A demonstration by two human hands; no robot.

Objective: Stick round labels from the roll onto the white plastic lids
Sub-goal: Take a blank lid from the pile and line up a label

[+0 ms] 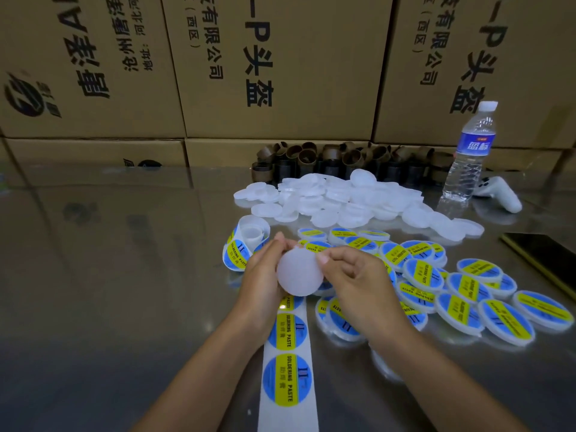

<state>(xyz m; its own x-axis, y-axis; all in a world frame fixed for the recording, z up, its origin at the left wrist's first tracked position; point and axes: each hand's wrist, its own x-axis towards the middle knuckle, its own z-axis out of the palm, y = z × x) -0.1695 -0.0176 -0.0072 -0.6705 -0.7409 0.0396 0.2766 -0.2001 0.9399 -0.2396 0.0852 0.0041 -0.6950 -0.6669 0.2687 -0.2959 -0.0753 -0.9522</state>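
Both hands pinch one blank white lid (300, 273), left hand (265, 272) at its left edge, right hand (352, 275) at its right, label strip (288, 369) running lengthwise directly beneath toward the wrists.

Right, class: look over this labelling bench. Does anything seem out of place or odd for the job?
Two things do not belong to the labelling: a white game controller lies on the table at the far right, beside an upright water bottle. Nothing looks spilled or damaged; both hands hold a bare lid.
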